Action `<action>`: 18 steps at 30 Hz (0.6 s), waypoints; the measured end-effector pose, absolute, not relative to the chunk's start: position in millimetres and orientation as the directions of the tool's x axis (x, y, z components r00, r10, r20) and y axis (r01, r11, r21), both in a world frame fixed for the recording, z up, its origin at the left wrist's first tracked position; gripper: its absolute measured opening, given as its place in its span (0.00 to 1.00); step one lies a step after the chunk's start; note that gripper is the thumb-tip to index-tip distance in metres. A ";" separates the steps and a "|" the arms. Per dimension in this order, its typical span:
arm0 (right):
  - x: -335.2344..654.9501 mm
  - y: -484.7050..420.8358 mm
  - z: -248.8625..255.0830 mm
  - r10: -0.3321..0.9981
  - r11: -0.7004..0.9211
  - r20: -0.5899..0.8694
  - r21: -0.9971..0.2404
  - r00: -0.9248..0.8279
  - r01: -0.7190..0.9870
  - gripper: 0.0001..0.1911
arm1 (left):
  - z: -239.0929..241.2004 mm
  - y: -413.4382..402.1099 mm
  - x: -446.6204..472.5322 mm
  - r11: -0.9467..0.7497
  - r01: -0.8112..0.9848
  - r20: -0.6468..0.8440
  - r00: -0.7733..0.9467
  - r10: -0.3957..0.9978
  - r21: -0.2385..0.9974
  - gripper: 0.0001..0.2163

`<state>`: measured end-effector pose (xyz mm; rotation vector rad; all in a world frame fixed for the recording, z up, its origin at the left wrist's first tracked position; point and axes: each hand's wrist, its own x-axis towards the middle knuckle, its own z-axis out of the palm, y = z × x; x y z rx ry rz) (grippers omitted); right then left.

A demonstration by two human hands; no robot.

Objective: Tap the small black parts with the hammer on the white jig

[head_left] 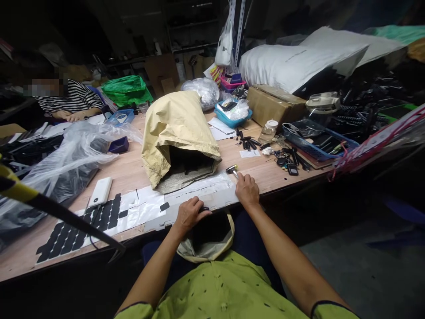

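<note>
At the table's front edge, my left hand [191, 215] is closed, thumb over a small black piece [205, 208] that is mostly hidden by the fingers. Farther right, my right hand [247, 189] grips the handle of a small hammer [231, 169] with a yellow-and-dark head, lying low over the tabletop. Between my arms, an open cream bag [229, 239] sits on my lap with its dark mouth upward. Beyond my hands a larger cream cloth bag [182, 122] lies on the table, its dark opening toward me.
Black adhesive pads [79, 228] on a sheet and a white power bank [101, 191] lie at left. Clear plastic covers a pile [76, 164]. On the right are black key parts [292, 169], a jar [268, 130] and a blue basket [318, 146]. A person in striped sleeves [76, 99] sits opposite.
</note>
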<state>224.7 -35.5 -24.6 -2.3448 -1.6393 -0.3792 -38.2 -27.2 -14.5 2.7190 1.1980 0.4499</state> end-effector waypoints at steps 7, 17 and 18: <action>223.1 -34.8 -21.4 0.878 -0.340 0.329 -0.086 0.349 0.937 0.19 | -2.1 3.3 -5.8 -0.480 0.790 0.153 0.458 0.876 0.381 0.12; 226.9 -35.6 -22.9 0.871 -0.317 0.350 -0.137 0.345 0.939 0.19 | -11.8 18.3 10.7 -0.396 0.663 0.168 0.382 0.909 0.636 0.07; 228.4 -35.4 -22.1 0.872 -0.314 0.343 -0.152 0.348 0.937 0.19 | -12.8 17.7 8.7 -0.396 0.648 0.175 0.380 0.908 0.651 0.07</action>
